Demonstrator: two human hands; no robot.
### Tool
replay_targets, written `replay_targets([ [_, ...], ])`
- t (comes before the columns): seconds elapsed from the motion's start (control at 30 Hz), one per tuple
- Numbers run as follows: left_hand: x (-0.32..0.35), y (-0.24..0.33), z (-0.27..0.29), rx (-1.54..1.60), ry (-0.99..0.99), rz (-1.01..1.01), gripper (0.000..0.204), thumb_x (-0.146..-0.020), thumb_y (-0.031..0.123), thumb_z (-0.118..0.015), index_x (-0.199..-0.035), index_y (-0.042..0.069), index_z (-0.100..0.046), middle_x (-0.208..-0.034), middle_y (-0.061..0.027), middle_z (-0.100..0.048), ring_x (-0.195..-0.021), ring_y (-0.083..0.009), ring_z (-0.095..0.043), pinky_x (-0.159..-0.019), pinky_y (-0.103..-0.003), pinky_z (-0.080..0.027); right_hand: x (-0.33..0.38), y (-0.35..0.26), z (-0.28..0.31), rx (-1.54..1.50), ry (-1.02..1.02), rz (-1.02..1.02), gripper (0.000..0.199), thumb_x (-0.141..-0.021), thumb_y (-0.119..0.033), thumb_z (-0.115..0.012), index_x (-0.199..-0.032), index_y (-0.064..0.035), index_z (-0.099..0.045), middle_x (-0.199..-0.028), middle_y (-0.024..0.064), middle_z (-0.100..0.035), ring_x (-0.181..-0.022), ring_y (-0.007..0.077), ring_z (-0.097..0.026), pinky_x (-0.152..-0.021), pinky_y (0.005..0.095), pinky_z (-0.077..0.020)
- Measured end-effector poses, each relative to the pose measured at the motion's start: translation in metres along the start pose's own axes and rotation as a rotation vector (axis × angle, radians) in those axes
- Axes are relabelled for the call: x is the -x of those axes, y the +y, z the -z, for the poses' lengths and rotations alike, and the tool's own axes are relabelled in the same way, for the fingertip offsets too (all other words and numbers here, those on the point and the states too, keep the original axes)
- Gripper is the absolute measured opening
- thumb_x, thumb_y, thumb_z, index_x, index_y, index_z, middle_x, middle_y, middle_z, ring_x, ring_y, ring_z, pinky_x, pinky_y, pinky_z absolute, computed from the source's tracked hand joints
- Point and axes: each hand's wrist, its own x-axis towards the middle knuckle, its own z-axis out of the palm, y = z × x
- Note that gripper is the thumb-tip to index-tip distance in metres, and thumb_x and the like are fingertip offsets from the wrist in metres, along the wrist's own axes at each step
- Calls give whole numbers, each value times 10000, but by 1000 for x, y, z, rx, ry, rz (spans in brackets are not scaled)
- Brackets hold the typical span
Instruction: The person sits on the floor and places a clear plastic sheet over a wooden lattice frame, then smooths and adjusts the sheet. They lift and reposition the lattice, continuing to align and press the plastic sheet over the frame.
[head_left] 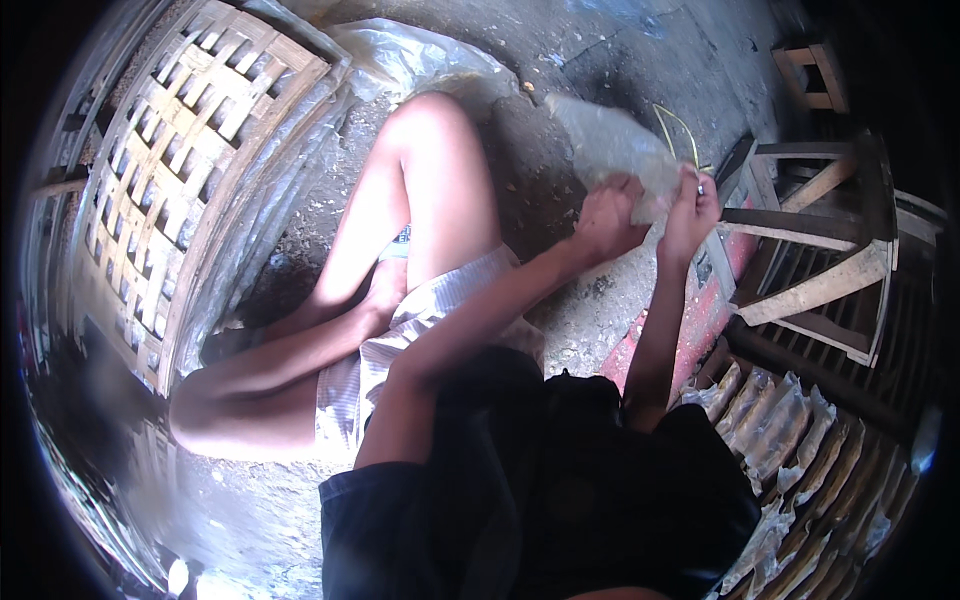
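Observation:
My left hand is closed on the gathered end of a clear plastic bag. The bag's wide part spreads away from me to the far left of that hand, above the floor. Close beside it, my right hand is raised with its fingers pinched together. A thin yellow-green strip loops out past the right fingertips and seems held in them. The bag's crumpled end lies between both hands. What is inside the bag cannot be made out.
Stacked woven bamboo trays stand at the left, with plastic sheeting beyond my knee. To the right are a wooden frame and rows of long plastic-wrapped packets. My bent legs rest on the floor.

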Motion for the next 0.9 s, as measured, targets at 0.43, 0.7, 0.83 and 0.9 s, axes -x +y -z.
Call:
replay_targets([
  [0.43, -37, -1, 147, -83, -145, -164, 582, -864, 354, -830, -1349, 122, -607, -1321, -175, -621, -1342, -308, -524, -1116, -467, -427, -13, -70, 107, 323, -492, 135, 143, -1039, -110, -668, -980, 13, -711, -731, -122, -455, -655, -11, -319, -573, 213, -219],
  [0.7, -55, -31, 109, 78, -403, 22, 259, -925, 240, -755, -1129, 80, -761, -1044, -147, -763, -1021, -222, -707, -930, -370, -521, -34, -101, 84, 536, -586, 121, 232, -1018, -146, -693, -837, -4, -661, -673, -114, -418, -649, 2, -315, -574, 232, -235],
  [0.83, -58, -45, 159, 184, -506, 65, 229, -966, 243, -727, -1069, 43, -771, -902, -87, -765, -836, -162, -675, -808, -350, -520, -67, -89, 96, 617, -620, 153, 334, -1030, -200, -696, -753, -41, -597, -676, -129, -378, -637, -1, -283, -555, 243, -199],
  [0.9, -55, -56, 175, 167, -511, 129, 248, -915, 211, -744, -1044, 0, -761, -884, -88, -764, -865, -168, -690, -797, -348, -529, -84, -84, 92, 640, -668, 208, 349, -1028, -208, -701, -742, -45, -582, -674, -128, -367, -637, -1, -280, -554, 248, -196],
])
